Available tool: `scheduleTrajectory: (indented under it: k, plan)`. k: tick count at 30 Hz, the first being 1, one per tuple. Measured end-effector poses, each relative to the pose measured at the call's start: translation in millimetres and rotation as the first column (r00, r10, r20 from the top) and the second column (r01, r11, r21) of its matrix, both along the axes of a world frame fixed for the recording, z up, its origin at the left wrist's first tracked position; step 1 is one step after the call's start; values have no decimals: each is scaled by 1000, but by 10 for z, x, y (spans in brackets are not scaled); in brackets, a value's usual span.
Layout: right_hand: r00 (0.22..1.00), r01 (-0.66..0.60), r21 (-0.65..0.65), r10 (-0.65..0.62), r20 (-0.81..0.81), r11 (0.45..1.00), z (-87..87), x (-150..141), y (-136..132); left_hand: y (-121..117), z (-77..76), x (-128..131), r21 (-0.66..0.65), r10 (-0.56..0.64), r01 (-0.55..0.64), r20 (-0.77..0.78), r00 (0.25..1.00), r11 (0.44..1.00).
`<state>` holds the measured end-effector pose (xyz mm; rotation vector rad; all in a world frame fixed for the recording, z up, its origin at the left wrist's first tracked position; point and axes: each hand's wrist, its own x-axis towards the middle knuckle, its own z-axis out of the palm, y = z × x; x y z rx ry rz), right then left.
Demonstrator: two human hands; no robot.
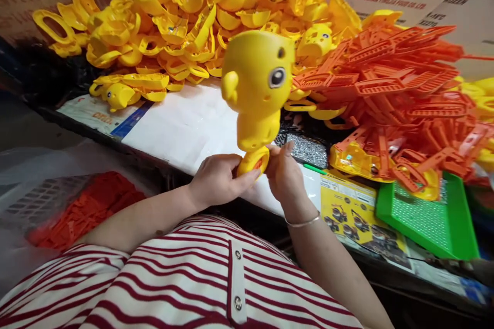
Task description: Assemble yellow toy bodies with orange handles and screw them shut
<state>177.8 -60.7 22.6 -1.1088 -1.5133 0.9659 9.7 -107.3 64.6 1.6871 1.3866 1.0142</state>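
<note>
A yellow plastic toy [257, 72] stands upright in front of me, head at the top, with a black-and-white eye and a round knob on its side. Below its body is a ring-shaped handle [250, 160], and an orange-red part shows inside the ring. My left hand [218, 180] is closed around the handle from the left, its thumb lying across the lower front. From the right, my right hand [285, 175] grips the handle's edge with bent fingers, some of them hidden behind it.
Yellow toy shells [185, 15] are heaped at the back of the white worktop [177, 123]. Orange-red plastic strips [389, 72] pile up on the right, above a green tray [461, 216]. Beside the worktop's right part lies a printed yellow sheet [355, 216]. Red pieces [92, 205] fill a bag at lower left.
</note>
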Motion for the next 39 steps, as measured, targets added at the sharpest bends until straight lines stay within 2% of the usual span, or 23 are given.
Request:
scheduleTrajectory:
  k: [1,3,5,7,10,12,14,16,18,19,21,23,26,28,30,33,36,39]
  plan:
    - [999,-18,-90,16,-28,996,7,-26,15,-21,4,18,25,-41,41,-19,999,999]
    - [996,33,-183,-47,-73,983,36,-95,22,-39,-9,43,42,-114,115,-25,993,993]
    - [983,143,-195,-161,-83,970,72,-158,15,-28,-50,36,33,-157,158,-21,987,987]
    - [975,207,-167,-217,-43,964,90,-180,18,-5,-109,-11,1,-199,200,-76,977,980]
    - [985,151,-173,-134,108,973,57,-121,31,-3,-199,-147,-73,-367,361,-278,888,930]
    - [964,109,-210,-52,259,972,19,-34,12,-31,-249,-263,-21,-415,442,-386,824,897]
    - [897,108,-227,4,443,968,-1,77,-39,-56,-291,-377,194,-291,400,-425,857,895]
    - [793,116,-216,41,608,970,7,213,-85,-43,-329,-467,427,-36,225,-407,913,876]
    - [688,141,-135,1,726,981,24,381,-68,19,-375,-504,525,182,69,-412,893,848]
    - [642,165,-56,-64,764,985,26,478,-20,65,-406,-499,520,235,27,-431,871,854]
    - [552,226,139,-244,797,964,1,684,149,161,-490,-442,448,228,-2,-453,862,894]
    - [444,265,269,-364,819,926,-60,877,374,237,-592,-346,389,195,-25,-405,893,921]
    - [282,244,253,-318,905,936,-158,1065,647,282,-731,-207,389,151,-20,-309,939,921]
    - [228,215,208,-256,939,954,-189,1106,720,278,-793,-159,417,102,20,-268,958,909]
    - [235,211,188,-236,943,959,-192,1107,719,265,-830,-152,433,55,59,-247,967,899]
    - [330,259,187,-268,905,948,-184,1111,685,253,-851,-182,410,17,86,-242,970,908]
    - [497,335,206,-359,790,919,-199,1137,686,251,-849,-208,376,2,93,-244,970,922]
    - [735,430,123,-426,528,894,-190,1115,653,252,-831,-213,359,-5,95,-243,970,929]
